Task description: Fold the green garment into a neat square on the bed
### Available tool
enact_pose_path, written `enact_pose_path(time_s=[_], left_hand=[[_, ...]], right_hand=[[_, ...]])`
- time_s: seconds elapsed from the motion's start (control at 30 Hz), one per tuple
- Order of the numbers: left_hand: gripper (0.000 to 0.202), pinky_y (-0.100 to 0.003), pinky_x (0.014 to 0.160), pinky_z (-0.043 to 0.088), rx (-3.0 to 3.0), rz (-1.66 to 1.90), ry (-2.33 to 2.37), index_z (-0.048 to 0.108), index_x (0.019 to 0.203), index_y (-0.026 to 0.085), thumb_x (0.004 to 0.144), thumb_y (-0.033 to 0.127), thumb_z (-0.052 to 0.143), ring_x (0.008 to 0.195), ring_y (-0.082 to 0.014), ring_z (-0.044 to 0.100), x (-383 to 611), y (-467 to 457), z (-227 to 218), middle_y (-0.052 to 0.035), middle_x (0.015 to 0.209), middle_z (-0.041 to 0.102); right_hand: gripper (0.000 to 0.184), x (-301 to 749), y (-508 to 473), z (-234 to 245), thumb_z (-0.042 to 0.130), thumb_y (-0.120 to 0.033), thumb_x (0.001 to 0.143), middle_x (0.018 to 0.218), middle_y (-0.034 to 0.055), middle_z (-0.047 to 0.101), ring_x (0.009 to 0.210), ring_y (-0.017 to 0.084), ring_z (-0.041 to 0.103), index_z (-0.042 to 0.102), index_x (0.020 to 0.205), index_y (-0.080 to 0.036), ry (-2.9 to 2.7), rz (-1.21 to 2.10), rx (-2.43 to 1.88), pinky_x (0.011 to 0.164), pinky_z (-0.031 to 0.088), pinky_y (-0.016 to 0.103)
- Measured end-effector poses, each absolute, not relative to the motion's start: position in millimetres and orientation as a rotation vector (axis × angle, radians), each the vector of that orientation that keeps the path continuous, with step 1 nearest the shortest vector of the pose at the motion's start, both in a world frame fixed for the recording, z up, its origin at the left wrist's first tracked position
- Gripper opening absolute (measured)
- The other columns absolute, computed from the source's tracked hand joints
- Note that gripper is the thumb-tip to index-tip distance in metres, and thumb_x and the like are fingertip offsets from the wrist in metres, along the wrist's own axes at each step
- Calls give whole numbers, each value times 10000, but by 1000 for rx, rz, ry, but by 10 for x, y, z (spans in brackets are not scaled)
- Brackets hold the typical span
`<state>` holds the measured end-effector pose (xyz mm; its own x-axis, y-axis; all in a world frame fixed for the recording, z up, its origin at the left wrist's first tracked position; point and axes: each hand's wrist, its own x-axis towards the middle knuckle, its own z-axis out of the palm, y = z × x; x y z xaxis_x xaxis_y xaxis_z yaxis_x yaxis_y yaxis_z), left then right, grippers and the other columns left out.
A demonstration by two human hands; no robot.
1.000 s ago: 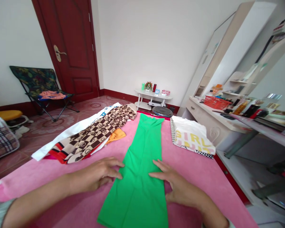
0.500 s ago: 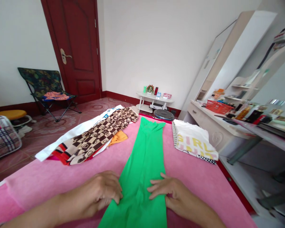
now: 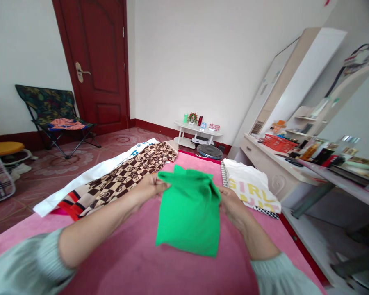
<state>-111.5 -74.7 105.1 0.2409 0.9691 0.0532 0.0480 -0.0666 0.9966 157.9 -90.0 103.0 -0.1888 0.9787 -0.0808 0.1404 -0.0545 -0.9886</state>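
A bright green garment (image 3: 189,209) lies folded over on itself in the middle of the pink bed cover (image 3: 135,262). My left hand (image 3: 150,187) pinches its far left corner, fingers closed on the cloth. My right hand (image 3: 230,203) grips the far right corner in the same way. Both arms reach forward over the bed, in pale green sleeves.
Left of the green garment lies a brown checked garment (image 3: 123,178) over white cloth. A folded white T-shirt with lettering (image 3: 252,190) sits to the right. A dresser with a red basket (image 3: 278,143) stands at right; a folding chair (image 3: 53,110) and a red door (image 3: 95,61) are behind.
The green garment lay stretched out long on the bed with my hands flat at its near part. My hands took hold of it and carried the near end forward, so it is now doubled over.
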Motion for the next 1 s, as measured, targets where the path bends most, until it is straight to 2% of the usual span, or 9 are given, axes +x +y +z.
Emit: enact_pose_path(time_s=[0.07, 0.2, 0.3, 0.37, 0.43, 0.57, 0.7, 0.9, 1.0], left_hand=[[492, -257, 539, 485, 1261, 1061, 1137, 593, 1040, 167, 671, 453, 749, 576, -154, 630, -989, -387, 745, -6, 697, 675], [700, -304, 645, 514, 1316, 1165, 1136, 481, 1221, 146, 674, 509, 722, 692, -180, 655, -919, -62, 90, -15, 753, 670], [683, -325, 704, 526, 1457, 1192, 1094, 453, 1296, 172, 735, 496, 670, 780, -188, 660, -914, -8, -99, -29, 867, 687], [661, -346, 759, 532, 1504, 1186, 1097, 471, 1304, 182, 735, 448, 678, 847, -197, 659, -897, 44, -94, -44, 978, 690], [642, -366, 815, 529, 1547, 1154, 1141, 516, 1281, 169, 702, 367, 710, 902, -214, 654, -862, 122, -38, -52, 1040, 688], [547, -389, 948, 478, 1734, 1140, 1247, 585, 1245, 184, 701, 169, 647, 1065, -242, 609, -743, 282, 142, -54, 1176, 655], [575, -368, 1092, 343, 2062, 1302, 1265, 538, 1313, 202, 748, 97, 555, 1256, -228, 474, -602, 438, 253, -45, 1345, 546], [508, -378, 1045, 394, 2136, 973, 1540, 596, 1243, 175, 749, 75, 538, 1161, -267, 541, -545, 589, 22, -80, 1228, 613], [506, -402, 1067, 372, 2148, 1008, 1575, 595, 1236, 155, 735, 86, 571, 1193, -286, 502, -563, 533, 32, -105, 1275, 551]], right_hand=[[460, 1599, -604, 753, 645, -483, 730, 946, 57, 711, 783, 215, 679, 609, 1103, -216, -1243, 1196, -1364, 657, 552, 339], [749, 1714, -434, 119, 632, -494, 714, 988, 93, 697, 868, 254, 670, 422, 1352, -161, -1296, 912, -1381, 756, 545, 412], [657, 1720, -374, -39, 604, -484, 748, 1144, 104, 663, 1049, 274, 618, 489, 1319, -182, -1473, 769, -1321, 905, 490, 441], [541, 1685, -297, -18, 584, -450, 773, 1230, 105, 624, 1148, 271, 563, 575, 1237, -171, -1556, 695, -1323, 995, 428, 442], [514, 1638, -216, 28, 582, -402, 773, 1277, 116, 591, 1208, 271, 518, 600, 1219, -149, -1626, 611, -1360, 1054, 370, 443], [575, 1555, -147, 98, 554, -291, 764, 1408, 131, 465, 1322, 276, 395, 533, 1318, -139, -1706, 429, -1476, 1106, 299, 442], [569, 1566, -111, 120, 467, -269, 825, 1464, 102, 392, 1359, 248, 340, 456, 1384, -162, -1646, 246, -1511, 1111, 301, 411], [535, 1692, 47, -43, 503, -331, 818, 1366, 134, 481, 1276, 286, 429, 519, 1320, -147, -1676, 244, -1704, 1071, 346, 434], [525, 1678, 24, -47, 513, -339, 816, 1373, 122, 462, 1272, 272, 424, 517, 1314, -173, -1650, 190, -1670, 1059, 359, 422]])
